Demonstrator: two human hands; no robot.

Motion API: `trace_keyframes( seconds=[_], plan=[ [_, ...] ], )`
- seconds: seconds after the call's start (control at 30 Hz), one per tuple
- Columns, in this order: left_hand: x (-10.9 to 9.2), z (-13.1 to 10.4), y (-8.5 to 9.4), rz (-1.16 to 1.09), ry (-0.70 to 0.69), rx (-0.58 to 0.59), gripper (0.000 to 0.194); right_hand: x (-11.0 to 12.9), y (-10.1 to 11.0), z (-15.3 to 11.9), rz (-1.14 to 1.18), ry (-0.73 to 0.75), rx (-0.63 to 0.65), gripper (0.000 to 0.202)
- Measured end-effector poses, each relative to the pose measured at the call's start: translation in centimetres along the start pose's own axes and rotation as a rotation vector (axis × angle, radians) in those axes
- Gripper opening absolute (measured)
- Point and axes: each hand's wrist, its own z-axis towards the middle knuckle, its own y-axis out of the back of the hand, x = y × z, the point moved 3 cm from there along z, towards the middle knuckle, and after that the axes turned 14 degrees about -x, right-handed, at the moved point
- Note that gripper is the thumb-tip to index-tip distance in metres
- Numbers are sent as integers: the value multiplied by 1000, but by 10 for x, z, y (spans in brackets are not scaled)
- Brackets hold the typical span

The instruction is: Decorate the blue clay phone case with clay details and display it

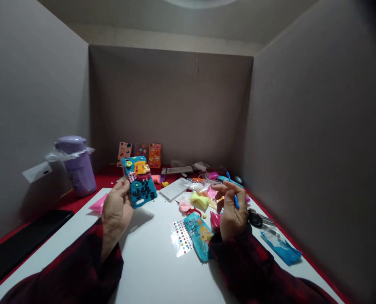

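Note:
My left hand grips a phone case by its left edge, tilted up above the white board. The case has a blue coating, with an orange figure, a dark red band, small beads and black lettering on it. My right hand is raised on the right, holding a thin blue stick-like tool between its fingers. Beneath and left of that hand lies a turquoise packet with an orange character and black lettering. Beside the packet is a clear sheet of coloured gem stickers.
Three decorated phone cases lean on the back wall. A purple tumbler stands left, near a black phone-like slab. Pink, yellow and blue clay packs lie around. Grey walls enclose three sides.

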Motion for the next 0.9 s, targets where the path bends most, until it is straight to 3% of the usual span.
trace_keyframes(
  seconds=[0.07, 0.13, 0.3, 0.43, 0.53, 0.73, 0.8, 0.9],
  plan=[
    [0, 6, 3, 18, -60, -23, 23, -1, 1, 0, -31, 2, 19, 23],
    [1, 8, 4, 68, -109, -30, 18, -3, 0, -2, -108, 24, 116, 22],
    [10, 2, -1, 108, -103, -20, 21, -7, -11, -19, -266, 126, 635, 19],
    [14, -4, -3, 138, -57, -7, 23, -6, -13, -24, -271, 130, 691, 19],
    [15, -6, -3, 159, -23, 11, 23, -7, -11, -19, -303, 116, 611, 19],
    [19, -8, -5, 182, 6, 29, 24, -15, 0, 4, -254, -66, 112, 24],
    [19, -9, -7, 176, -3, 20, 25, -9, 0, 16, -211, -37, 41, 24],
    [19, -11, -9, 166, -8, -12, 24, 10, 5, 41, -113, 120, -130, 21]
  ],
)
